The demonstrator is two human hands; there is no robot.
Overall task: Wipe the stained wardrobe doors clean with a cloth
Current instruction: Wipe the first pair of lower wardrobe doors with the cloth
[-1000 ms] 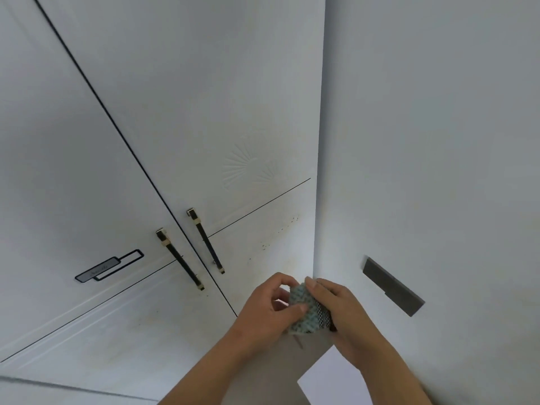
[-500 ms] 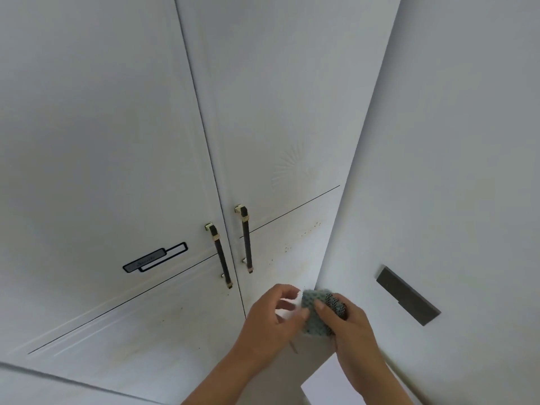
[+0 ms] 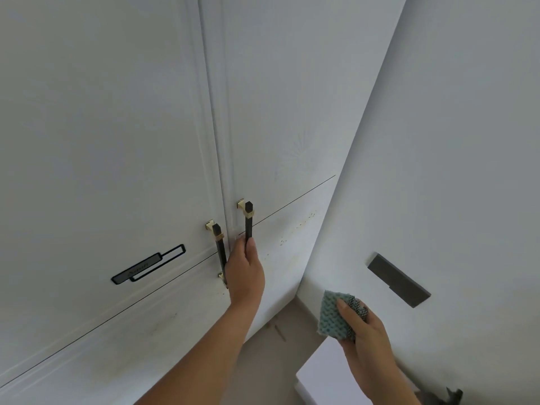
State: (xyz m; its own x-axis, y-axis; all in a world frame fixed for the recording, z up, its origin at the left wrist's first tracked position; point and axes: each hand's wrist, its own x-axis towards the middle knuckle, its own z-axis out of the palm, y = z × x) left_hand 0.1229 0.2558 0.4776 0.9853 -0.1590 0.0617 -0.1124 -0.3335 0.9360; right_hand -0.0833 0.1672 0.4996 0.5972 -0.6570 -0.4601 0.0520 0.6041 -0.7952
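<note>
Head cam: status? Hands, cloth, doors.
Left hand grips handle of right door. Right hand holds cloth, clear of the doors. Brown specks on right door, unwiped; nothing in the way.

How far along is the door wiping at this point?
Nothing looks wiped yet. The right hand holds the cloth, not on either door; the left hand grips the handle of the right door. Left to do: brown specks low on that door and smudges low on the left door.
</note>
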